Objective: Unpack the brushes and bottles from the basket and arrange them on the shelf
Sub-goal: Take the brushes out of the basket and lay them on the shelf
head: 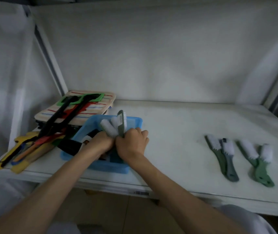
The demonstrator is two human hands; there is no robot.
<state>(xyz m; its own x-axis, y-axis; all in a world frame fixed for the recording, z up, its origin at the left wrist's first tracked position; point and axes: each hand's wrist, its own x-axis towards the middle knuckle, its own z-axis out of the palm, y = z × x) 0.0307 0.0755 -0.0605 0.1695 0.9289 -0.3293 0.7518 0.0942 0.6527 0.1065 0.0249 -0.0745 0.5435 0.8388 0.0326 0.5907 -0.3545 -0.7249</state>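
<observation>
From the head view, both hands meet over the blue basket (135,119) near the shelf's (185,132) front-left edge. The right hand (132,143) is clenched on a green brush (121,122) standing upright; the left hand (101,142) seems, through blur, to grasp a second brush (107,127). Four brushes (236,154) lie in two crossed pairs toward the front-right.

I face a white back wall (168,56) in dim light; grey uprights (50,65) frame it, tan floor (118,215) below me.
</observation>
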